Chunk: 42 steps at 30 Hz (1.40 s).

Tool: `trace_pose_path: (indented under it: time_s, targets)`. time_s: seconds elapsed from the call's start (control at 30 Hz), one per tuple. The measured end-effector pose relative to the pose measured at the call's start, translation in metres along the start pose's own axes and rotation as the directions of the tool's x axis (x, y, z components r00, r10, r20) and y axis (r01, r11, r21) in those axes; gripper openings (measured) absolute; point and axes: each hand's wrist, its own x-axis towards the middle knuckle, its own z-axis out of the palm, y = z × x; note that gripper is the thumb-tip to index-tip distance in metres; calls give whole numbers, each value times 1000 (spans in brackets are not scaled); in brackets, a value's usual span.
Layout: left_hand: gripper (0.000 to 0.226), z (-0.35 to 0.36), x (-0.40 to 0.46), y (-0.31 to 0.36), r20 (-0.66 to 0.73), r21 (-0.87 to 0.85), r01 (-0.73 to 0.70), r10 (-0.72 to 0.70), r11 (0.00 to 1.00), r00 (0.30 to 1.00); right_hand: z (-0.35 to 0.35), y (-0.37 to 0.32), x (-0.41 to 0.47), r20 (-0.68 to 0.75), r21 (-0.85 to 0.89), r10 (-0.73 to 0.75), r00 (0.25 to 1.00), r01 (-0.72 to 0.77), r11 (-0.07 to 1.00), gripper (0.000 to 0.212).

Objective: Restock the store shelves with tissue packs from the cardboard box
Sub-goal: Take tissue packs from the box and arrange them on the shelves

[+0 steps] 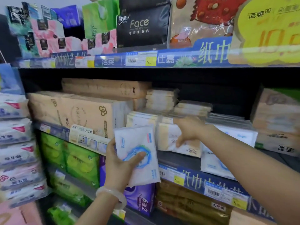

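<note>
So the left hand [121, 166] has its fingers curled round a soft white plastic-wrapped tissue pack with a blue swirl [138, 155], probably light and squashy so grab its edges, just left of the beige-and-white pack on the middle shelf [180, 140] that the right hand [189, 129] pinches.

A: quick count from my feed: two hands, left hand [121, 166] and right hand [189, 129], one bracelet [112, 196].

B: Packs?

A: One white pack [138, 153] held, one black pack [142, 31] up top.
</note>
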Motion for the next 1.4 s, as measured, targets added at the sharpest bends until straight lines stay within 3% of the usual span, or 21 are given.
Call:
trace_pose_path:
  time_s: [0.17,0.33,0.47,0.53,0.6,0.67,0.73,0.83,0.93,1.03,1.2,1.3,1.4]
  targets:
    - [66,-3,19,-8,34,-7,-11,11,1000,999,23,-5,16,-30,-88,48,998,-50,995,78]
    - [67,-1,30,-16,87,-49,-2,6,999,996,42,-12,18,-164,-116,102,981,-122,986,91]
    - [66,11,36,-15,114,-46,-14,19,999,993,48,-9,22,-120,-121,90,989,-104,987,95]
    - [64,20,36,-15,137,-64,-8,16,998,990,44,-4,17,-88,-46,74,993,-78,996,97]
    - [66,29,34,-13,167,-78,14,-1,997,986,32,6,4,-158,149,112,981,-88,985,90]
    - [67,39,33,-12,202,-94,20,-1,995,979,20,22,-17,-291,335,243,925,-139,932,74]
    - [64,52,33,-8,238,-105,17,9,994,971,13,44,-45,-325,421,363,873,-210,883,60]
    - [66,75,29,0,290,-122,4,32,992,956,19,77,-96,-108,495,347,932,-252,832,45]
    - [67,94,21,6,348,-144,2,48,990,936,33,93,-146,109,399,308,945,-325,857,46]
    - [67,115,12,5,401,-153,28,36,988,915,47,98,-174,155,323,366,918,-397,859,57]
    - [67,148,6,7,503,-118,71,-2,991,864,65,101,-186,214,440,550,807,-583,683,56]
    - [65,162,19,19,585,-54,-19,47,998,810,72,98,-183,228,531,620,750,-630,567,63]
    - [68,172,37,36,729,90,-180,58,980,682,75,96,-176,255,614,662,705,-647,452,83]
